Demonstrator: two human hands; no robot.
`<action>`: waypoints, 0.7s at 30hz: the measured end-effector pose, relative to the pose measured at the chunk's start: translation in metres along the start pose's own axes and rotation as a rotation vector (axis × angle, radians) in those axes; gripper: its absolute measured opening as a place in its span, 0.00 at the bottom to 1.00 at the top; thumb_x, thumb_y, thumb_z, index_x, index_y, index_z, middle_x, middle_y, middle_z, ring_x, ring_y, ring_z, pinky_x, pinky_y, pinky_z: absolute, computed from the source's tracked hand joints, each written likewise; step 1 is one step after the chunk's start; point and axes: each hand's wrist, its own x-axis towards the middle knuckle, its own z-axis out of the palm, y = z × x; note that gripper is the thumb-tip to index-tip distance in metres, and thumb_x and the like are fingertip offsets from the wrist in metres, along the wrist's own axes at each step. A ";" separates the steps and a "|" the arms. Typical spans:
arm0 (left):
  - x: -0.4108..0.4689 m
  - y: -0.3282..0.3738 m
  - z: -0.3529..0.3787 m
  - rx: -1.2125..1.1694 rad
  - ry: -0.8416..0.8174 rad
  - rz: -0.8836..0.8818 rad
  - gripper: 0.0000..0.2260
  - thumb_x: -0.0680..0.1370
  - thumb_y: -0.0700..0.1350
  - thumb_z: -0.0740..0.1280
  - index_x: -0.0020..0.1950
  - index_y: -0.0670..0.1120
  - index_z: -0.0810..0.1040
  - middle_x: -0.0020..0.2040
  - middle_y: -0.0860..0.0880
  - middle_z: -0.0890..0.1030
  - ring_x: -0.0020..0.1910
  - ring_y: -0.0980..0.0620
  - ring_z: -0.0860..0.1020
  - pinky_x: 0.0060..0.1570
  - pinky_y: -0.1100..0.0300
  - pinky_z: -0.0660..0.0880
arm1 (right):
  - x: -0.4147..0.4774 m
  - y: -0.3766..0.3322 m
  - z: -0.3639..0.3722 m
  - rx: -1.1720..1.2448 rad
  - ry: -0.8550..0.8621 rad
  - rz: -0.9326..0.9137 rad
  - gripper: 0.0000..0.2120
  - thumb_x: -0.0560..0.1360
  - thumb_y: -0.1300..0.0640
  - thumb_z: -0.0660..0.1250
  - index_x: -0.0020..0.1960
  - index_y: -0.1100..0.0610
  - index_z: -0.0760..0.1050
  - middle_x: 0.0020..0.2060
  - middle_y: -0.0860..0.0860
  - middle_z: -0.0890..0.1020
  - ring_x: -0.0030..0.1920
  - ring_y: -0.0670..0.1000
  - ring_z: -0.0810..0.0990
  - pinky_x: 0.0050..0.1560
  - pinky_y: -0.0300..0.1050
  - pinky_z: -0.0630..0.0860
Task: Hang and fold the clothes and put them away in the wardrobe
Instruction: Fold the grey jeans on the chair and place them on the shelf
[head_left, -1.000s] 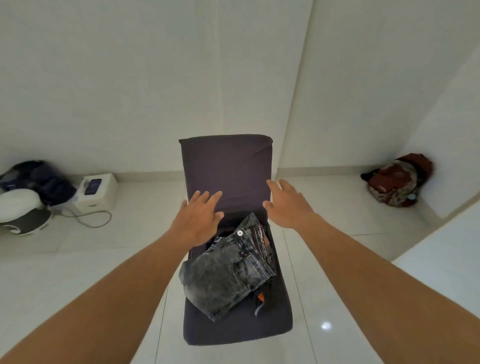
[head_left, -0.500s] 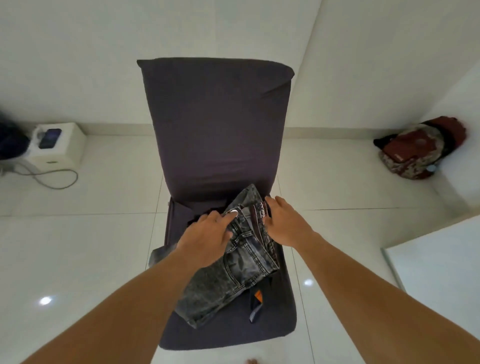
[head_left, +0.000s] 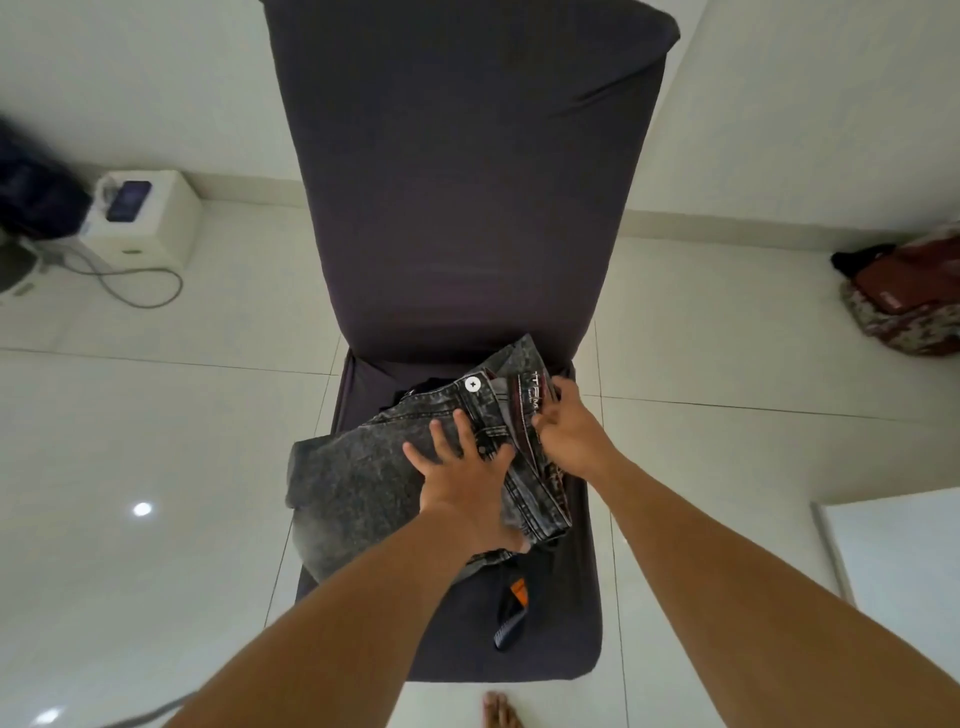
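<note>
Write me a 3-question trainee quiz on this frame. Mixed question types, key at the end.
1. True or false: the jeans lie on the chair seat.
2. On the jeans, the left hand is: A) pressed flat, fingers spread; B) clenched in a fist; C) lifted clear.
3. Fill in: the right hand grips the jeans at the ____.

Key: 1 true; 2 A; 3 waistband.
</note>
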 end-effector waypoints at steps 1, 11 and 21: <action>0.001 0.002 0.003 0.014 0.006 -0.012 0.59 0.63 0.75 0.70 0.80 0.56 0.37 0.75 0.32 0.28 0.73 0.22 0.33 0.64 0.19 0.44 | 0.005 -0.001 -0.001 0.015 -0.007 0.007 0.27 0.82 0.58 0.62 0.77 0.49 0.57 0.63 0.51 0.79 0.63 0.54 0.78 0.68 0.55 0.71; 0.004 0.005 0.035 0.097 0.224 0.011 0.35 0.78 0.49 0.70 0.77 0.55 0.50 0.76 0.28 0.34 0.73 0.19 0.40 0.65 0.19 0.49 | 0.011 0.006 -0.010 -0.028 -0.071 -0.006 0.22 0.78 0.61 0.66 0.71 0.51 0.70 0.56 0.50 0.82 0.55 0.53 0.82 0.56 0.46 0.77; -0.054 -0.034 -0.050 -0.517 0.544 -0.046 0.09 0.77 0.44 0.60 0.57 0.49 0.71 0.39 0.47 0.77 0.40 0.40 0.78 0.38 0.52 0.72 | -0.022 -0.009 -0.023 0.154 -0.080 0.066 0.15 0.83 0.60 0.61 0.69 0.57 0.74 0.55 0.60 0.83 0.54 0.60 0.83 0.55 0.53 0.78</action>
